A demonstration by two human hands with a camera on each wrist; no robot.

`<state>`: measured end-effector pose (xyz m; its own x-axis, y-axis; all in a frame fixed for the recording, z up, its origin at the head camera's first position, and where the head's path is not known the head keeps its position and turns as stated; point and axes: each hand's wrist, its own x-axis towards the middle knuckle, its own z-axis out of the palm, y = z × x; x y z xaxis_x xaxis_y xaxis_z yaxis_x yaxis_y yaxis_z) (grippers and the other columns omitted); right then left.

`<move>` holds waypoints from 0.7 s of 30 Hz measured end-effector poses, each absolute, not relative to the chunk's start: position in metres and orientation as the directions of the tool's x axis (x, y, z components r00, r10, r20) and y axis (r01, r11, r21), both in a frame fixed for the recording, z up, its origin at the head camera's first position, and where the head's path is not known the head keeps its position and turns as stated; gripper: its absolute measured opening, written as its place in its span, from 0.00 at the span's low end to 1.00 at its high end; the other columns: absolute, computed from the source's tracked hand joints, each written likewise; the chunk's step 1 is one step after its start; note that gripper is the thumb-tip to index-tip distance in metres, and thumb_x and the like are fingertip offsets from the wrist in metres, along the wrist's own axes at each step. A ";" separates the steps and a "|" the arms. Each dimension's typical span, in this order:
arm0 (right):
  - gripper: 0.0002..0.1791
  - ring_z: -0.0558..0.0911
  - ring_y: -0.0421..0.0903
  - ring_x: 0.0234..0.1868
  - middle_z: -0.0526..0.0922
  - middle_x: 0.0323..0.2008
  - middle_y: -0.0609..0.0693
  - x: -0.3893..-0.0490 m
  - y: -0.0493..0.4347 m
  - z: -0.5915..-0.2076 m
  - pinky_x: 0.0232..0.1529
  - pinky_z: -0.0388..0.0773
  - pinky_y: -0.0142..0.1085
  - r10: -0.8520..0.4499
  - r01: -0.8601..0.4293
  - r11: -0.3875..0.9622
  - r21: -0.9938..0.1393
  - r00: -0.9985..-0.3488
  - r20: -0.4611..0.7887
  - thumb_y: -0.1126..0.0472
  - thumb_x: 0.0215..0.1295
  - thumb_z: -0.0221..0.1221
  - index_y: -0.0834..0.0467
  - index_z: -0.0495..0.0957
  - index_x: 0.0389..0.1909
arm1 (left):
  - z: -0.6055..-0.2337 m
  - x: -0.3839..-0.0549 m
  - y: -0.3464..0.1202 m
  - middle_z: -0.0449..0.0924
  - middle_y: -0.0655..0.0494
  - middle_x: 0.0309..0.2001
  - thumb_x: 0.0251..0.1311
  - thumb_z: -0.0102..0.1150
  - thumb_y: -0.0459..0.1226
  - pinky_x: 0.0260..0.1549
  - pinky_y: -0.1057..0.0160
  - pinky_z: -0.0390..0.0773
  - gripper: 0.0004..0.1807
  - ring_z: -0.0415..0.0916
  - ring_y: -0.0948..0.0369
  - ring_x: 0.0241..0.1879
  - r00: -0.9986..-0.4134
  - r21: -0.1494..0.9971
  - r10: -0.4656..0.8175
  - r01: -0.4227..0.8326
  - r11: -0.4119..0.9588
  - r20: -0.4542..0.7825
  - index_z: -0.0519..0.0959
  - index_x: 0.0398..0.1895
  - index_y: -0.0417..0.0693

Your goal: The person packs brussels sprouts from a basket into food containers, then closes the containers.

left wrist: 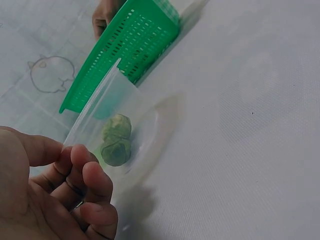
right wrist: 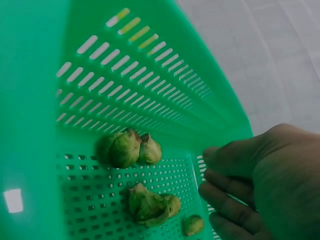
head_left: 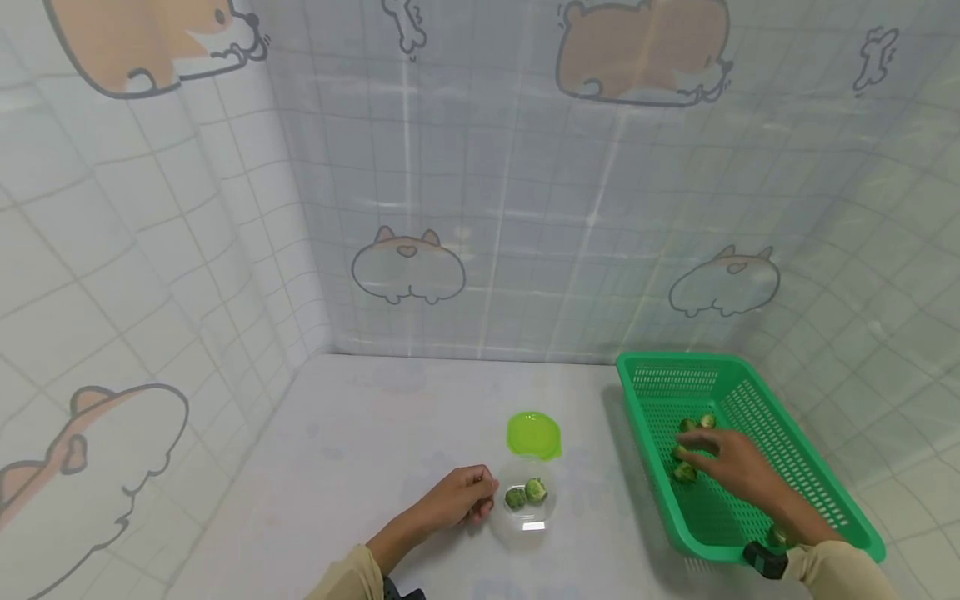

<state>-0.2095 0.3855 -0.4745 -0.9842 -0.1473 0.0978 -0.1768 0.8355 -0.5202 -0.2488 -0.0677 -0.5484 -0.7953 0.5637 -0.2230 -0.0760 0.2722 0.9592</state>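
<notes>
My left hand (head_left: 459, 495) pinches the rim of a clear plastic container (left wrist: 142, 112) between thumb and curled fingers. Inside lie two Brussels sprouts (head_left: 536, 490), side by side on the bottom. Over on the right, my right hand (head_left: 738, 467) reaches into a green plastic basket (head_left: 651, 450). Its thumb and fingers are apart, with nothing between them in the right wrist view. Several Brussels sprouts (right wrist: 125, 149) lie loose on the basket floor, and the right fingertips overlap one sprout (head_left: 678, 452) in the head view.
A bright green lid (head_left: 533, 435) lies flat on the white table (head_left: 360, 433) just beyond the clear container. Behind the table and along both sides hang pale sheets (head_left: 510, 250) with a grid and cartoon dogs. The basket's raised walls surround my right hand.
</notes>
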 end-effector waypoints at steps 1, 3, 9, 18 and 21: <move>0.18 0.83 0.63 0.50 0.84 0.51 0.61 -0.210 0.388 -0.475 0.42 0.82 0.51 -0.148 -0.172 0.836 -0.521 -0.985 0.087 0.56 0.65 0.67 0.59 0.83 0.53 | -0.548 -0.249 -0.068 0.77 0.56 0.25 0.74 0.51 0.44 0.19 0.67 0.65 0.14 0.71 0.61 0.23 -0.795 0.959 0.564 -0.075 0.273 -0.223 0.75 0.34 0.43; 0.18 0.83 0.63 0.50 0.84 0.51 0.62 -0.210 0.392 -0.476 0.41 0.82 0.52 -0.153 -0.162 0.834 -0.528 -0.986 0.061 0.57 0.65 0.67 0.61 0.83 0.53 | -0.548 -0.249 -0.068 0.77 0.55 0.25 0.74 0.51 0.44 0.18 0.67 0.65 0.15 0.71 0.61 0.23 -0.794 0.959 0.565 -0.075 0.272 -0.223 0.75 0.34 0.43; 0.18 0.84 0.62 0.49 0.85 0.49 0.61 -0.214 0.402 -0.477 0.42 0.82 0.48 -0.181 -0.150 0.828 -0.541 -0.983 -0.004 0.59 0.65 0.67 0.63 0.82 0.53 | -0.547 -0.248 -0.068 0.77 0.55 0.25 0.74 0.52 0.43 0.17 0.68 0.64 0.14 0.70 0.62 0.22 -0.793 0.962 0.570 -0.075 0.262 -0.217 0.75 0.33 0.43; 0.18 0.84 0.59 0.47 0.86 0.47 0.59 -0.222 0.410 -0.481 0.41 0.82 0.47 -0.197 -0.112 0.825 -0.554 -0.976 -0.095 0.58 0.65 0.67 0.63 0.82 0.52 | -0.547 -0.248 -0.069 0.77 0.56 0.24 0.74 0.52 0.42 0.18 0.68 0.64 0.13 0.71 0.62 0.22 -0.794 0.962 0.569 -0.073 0.264 -0.216 0.75 0.33 0.42; 0.16 0.85 0.54 0.44 0.87 0.46 0.57 -0.225 0.410 -0.481 0.39 0.82 0.44 -0.242 -0.147 0.824 -0.546 -0.965 -0.105 0.58 0.64 0.67 0.62 0.84 0.50 | -0.547 -0.248 -0.069 0.77 0.56 0.24 0.74 0.52 0.42 0.18 0.68 0.64 0.14 0.70 0.62 0.22 -0.793 0.962 0.571 -0.071 0.262 -0.214 0.75 0.33 0.42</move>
<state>-0.2254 0.4104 -0.4814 -0.9645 -0.2421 -0.1051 -0.1474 0.8244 -0.5465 -0.2481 -0.0692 -0.5473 -0.7930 0.5705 -0.2137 -0.0709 0.2619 0.9625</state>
